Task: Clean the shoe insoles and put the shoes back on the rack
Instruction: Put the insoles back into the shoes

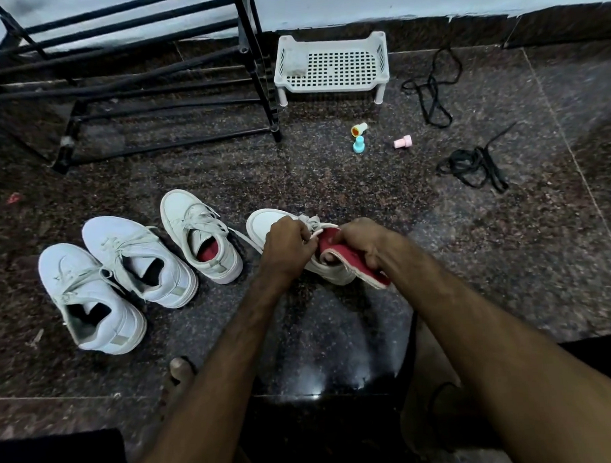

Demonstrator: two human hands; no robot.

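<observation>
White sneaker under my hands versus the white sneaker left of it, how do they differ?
The white sneaker under the hands has its red insole bent half out, in the grip of the right hand; the white sneaker left of it has a seated red insole. The left hand pinches the first; the second stands untouched. Both are laced, toes away.

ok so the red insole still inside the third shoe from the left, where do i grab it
Pinch the red insole at its heel end, reaching down from above through the shoe opening. Only that end shows; the front is buried under the tongue and laces, so pull up and back.
</observation>
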